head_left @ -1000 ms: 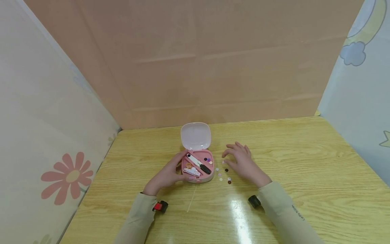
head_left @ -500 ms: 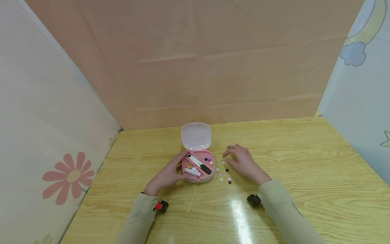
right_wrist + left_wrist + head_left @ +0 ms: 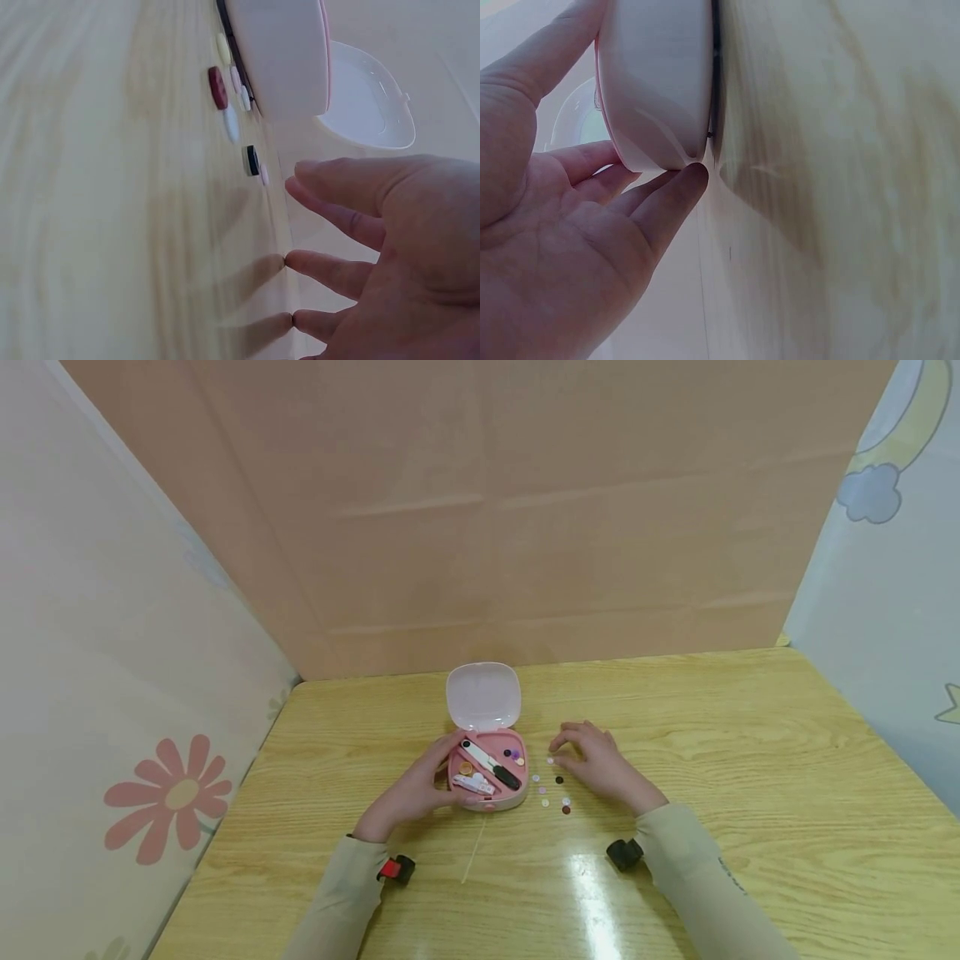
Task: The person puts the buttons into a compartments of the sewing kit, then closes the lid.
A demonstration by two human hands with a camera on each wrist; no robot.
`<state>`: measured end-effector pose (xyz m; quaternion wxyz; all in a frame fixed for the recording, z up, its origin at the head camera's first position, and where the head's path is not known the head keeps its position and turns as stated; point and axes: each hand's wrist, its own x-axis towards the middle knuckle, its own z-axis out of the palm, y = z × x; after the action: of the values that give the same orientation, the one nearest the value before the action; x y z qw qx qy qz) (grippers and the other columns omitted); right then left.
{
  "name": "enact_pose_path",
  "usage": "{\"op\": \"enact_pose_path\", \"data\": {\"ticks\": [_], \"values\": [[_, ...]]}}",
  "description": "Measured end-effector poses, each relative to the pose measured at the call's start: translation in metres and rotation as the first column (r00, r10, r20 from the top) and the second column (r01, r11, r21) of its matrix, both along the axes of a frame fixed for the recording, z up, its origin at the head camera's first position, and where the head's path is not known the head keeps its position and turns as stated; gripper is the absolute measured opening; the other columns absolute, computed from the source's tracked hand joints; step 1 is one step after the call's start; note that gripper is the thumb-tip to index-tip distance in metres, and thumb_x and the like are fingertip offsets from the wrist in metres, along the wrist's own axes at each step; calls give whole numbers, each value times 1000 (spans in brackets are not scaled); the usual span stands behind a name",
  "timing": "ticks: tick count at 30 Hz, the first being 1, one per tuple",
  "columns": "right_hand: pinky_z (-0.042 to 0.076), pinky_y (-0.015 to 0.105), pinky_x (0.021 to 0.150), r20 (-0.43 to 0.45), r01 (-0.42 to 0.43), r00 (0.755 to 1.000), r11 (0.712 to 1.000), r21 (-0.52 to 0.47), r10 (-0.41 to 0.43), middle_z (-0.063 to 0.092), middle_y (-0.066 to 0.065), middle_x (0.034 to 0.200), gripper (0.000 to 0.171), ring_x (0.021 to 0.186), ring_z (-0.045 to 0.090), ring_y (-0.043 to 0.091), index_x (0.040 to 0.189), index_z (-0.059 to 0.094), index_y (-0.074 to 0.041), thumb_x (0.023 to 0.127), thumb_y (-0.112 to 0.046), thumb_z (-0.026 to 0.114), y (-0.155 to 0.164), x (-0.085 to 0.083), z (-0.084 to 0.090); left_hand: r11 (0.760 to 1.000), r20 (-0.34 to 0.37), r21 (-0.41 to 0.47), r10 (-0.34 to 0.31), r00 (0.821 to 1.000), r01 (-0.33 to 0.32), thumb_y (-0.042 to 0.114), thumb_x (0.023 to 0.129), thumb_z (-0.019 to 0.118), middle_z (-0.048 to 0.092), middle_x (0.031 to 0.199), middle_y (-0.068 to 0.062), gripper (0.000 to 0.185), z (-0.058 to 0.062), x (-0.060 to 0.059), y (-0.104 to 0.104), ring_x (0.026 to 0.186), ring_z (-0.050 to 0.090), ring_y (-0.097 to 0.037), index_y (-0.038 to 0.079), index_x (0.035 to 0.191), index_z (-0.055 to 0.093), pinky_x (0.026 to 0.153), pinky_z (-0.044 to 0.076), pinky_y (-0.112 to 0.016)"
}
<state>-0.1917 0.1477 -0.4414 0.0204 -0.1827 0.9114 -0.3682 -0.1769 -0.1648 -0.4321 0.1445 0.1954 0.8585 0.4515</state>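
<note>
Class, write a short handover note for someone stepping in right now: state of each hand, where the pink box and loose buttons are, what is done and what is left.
Left hand: holds the near-left side of the open pink box, thumb on the rim, fingers at its base.
Right hand: holds nothing, fingers lightly curled, fingertips on the table beside the loose buttons.
Box: lid up; a black and white tool and a few buttons lie inside.
Done: some buttons already sit in the box.
Left: several buttons lie on the table just right of the box. A thin stick lies in front.
</note>
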Motion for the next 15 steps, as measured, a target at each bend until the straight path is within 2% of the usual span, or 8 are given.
{"op": "enact_pose_path", "data": {"ticks": [4, 10, 12, 15], "values": [[-2, 74, 102, 10, -13, 1000, 1000, -21, 13, 38, 29, 142, 9, 133, 15, 58, 99, 66, -12, 91, -15, 65, 0, 0, 0, 1000, -10, 4, -1, 1000, 1, 33, 78, 80, 21, 155, 5, 95, 0, 0, -1, 138, 29, -22, 31, 153, 22, 109, 33, -42], [-2, 74, 102, 5, -29, 1000, 1000, -4, 29, 35, 29, 144, 11, 133, 14, 58, 99, 67, -12, 88, -14, 68, 0, 0, -2, 1000, -70, 17, -19, 997, 20, 27, 77, 81, 21, 155, 1, 94, 0, -1, -1, 139, 26, -22, 24, 152, 25, 110, 31, -42], [-2, 73, 102, 10, -28, 1000, 1000, -2, 28, 34, 28, 145, 11, 134, 13, 57, 99, 67, -12, 88, -14, 68, 0, 0, -2, 1000, -82, 21, -21, 996, 23, 23, 77, 81, 21, 156, -3, 93, 3, 1, 0, 139, 24, -24, 20, 152, 26, 111, 29, -45], [-2, 73, 103, 15, -22, 1000, 1000, -5, 22, 34, 28, 145, 11, 134, 13, 56, 98, 67, -13, 88, -14, 69, -1, 0, -4, 999, -75, 21, -27, 997, 29, 19, 78, 81, 20, 156, -10, 92, 14, 6, 3, 140, 21, -30, 13, 152, 26, 111, 27, -48]]}}
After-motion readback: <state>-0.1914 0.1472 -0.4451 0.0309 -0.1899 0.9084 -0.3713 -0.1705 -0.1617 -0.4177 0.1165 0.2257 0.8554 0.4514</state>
